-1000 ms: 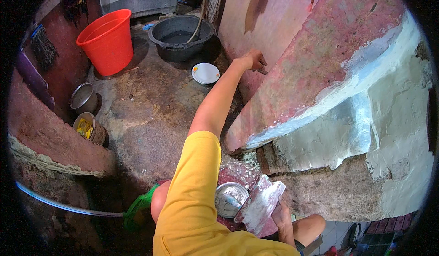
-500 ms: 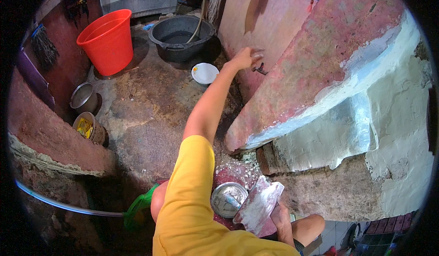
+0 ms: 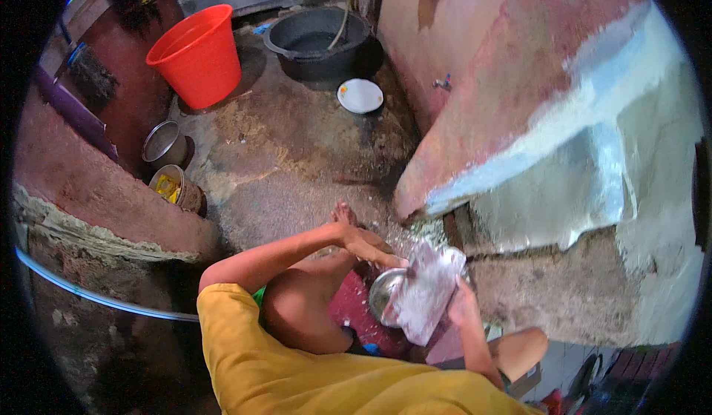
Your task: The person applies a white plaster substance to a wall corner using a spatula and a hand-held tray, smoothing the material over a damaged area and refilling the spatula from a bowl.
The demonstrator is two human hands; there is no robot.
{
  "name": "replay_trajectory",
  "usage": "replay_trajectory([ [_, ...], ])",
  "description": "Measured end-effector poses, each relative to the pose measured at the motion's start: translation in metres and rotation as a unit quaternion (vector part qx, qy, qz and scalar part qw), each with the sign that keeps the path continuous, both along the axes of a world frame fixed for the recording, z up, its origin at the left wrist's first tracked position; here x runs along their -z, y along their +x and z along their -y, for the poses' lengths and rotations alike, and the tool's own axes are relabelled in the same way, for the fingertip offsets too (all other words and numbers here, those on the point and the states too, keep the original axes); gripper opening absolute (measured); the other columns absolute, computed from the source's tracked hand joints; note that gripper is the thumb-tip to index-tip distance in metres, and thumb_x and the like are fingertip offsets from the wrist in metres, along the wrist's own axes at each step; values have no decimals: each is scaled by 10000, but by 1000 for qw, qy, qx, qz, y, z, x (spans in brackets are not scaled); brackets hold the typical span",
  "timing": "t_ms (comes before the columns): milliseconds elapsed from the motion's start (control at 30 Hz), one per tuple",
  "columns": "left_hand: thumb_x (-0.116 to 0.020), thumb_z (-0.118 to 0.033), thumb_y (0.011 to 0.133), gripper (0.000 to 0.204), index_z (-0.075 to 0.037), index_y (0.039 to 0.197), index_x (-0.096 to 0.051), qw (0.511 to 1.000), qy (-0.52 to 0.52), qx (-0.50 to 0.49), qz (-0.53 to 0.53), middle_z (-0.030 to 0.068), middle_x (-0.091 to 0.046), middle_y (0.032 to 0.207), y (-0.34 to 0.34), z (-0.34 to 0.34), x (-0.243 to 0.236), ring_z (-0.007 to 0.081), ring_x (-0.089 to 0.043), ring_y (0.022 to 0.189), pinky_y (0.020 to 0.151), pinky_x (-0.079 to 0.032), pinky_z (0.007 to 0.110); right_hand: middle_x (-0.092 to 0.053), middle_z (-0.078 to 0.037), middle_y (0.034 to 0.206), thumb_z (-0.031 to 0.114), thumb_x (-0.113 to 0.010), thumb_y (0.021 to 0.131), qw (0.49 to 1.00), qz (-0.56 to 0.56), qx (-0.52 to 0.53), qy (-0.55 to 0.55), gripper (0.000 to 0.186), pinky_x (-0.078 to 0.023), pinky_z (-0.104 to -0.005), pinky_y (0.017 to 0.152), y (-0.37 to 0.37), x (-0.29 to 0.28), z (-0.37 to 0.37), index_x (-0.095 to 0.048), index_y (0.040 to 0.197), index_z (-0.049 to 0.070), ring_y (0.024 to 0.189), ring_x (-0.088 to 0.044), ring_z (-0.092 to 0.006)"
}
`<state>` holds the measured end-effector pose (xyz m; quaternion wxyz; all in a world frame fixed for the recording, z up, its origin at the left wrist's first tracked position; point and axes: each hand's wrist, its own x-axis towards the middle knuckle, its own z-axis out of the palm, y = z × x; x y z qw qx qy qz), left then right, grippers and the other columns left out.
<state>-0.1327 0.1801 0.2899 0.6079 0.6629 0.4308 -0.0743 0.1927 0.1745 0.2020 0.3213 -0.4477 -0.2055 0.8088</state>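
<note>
A flat piece smeared with white paste (image 3: 429, 296) is gripped at its right edge by my right hand (image 3: 463, 305). It is held tilted over a round metal bowl (image 3: 380, 295) and hides much of it. My left hand (image 3: 374, 250) reaches in from the left, just above the bowl's rim. Its fingers stretch toward the upper left edge of the smeared piece; whether they touch it I cannot tell. Nothing shows in that hand. The bowl's contents are mostly hidden.
Ahead stand a red bucket (image 3: 194, 63), a black tub (image 3: 315, 48) and a white plate (image 3: 360, 97). Two small pots (image 3: 165, 145) sit by the left wall. A tap (image 3: 443, 83) juts from the right wall, above a partly white-coated ledge (image 3: 549, 185).
My left hand has come back from beside the wall tap to the bowl. My right hand still holds the smeared piece, which now covers more of the bowl. The view has shifted.
</note>
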Motion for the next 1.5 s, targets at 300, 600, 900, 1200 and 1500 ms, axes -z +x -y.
replay_trajectory([
  [300, -501, -296, 895, 496, -12, 1286, -386, 924, -29, -366, 109, 142, -459, 1235, -21, 66, -5, 260, -431, 1140, 962, -342, 406, -551, -66, 1138, 413, -520, 864, 994, 3, -90, 54, 538, -400, -335, 886, -72, -12, -38, -431, 1251, 50, 970, -522, -163],
  [600, -453, -217, 890, 395, -41, 1244, -423, 777, -14, -609, 159, 73, -551, 1030, -34, 82, -3, 186, -555, 890, 754, -475, 374, -577, -258, 996, 413, -679, 704, 575, 617, -401, 357, 693, -419, -498, 830, 82, 179, 48, -353, 1204, 60, 1033, -514, -411],
  [900, -450, -286, 891, 394, -46, 1203, -462, 746, 30, -642, 176, 52, -571, 989, -34, 78, -6, 154, -563, 833, 706, -470, 330, -608, -206, 779, 329, -576, 789, 612, 525, -419, 417, 352, -444, -495, 666, 49, 162, 45, -524, 1024, 72, 779, -586, -394],
  [1200, -469, -385, 888, 437, -58, 1179, -477, 679, 69, -709, 175, 49, -535, 997, -47, 90, 10, 163, -517, 878, 721, -448, 321, -617, -143, 751, 172, -588, 747, 540, 544, -394, 507, 316, -460, -448, 617, 25, 154, 65, -564, 1050, 89, 720, -604, -317],
  [1500, -455, -362, 790, 326, -57, 857, -547, 544, -25, -793, 273, 104, -524, 739, 54, 103, 25, 176, -527, 660, 552, -437, 334, -637, -156, 790, 255, -598, 726, 483, 601, -474, 425, 267, -493, -420, 637, 59, 142, 43, -635, 937, 96, 718, -623, -323],
])
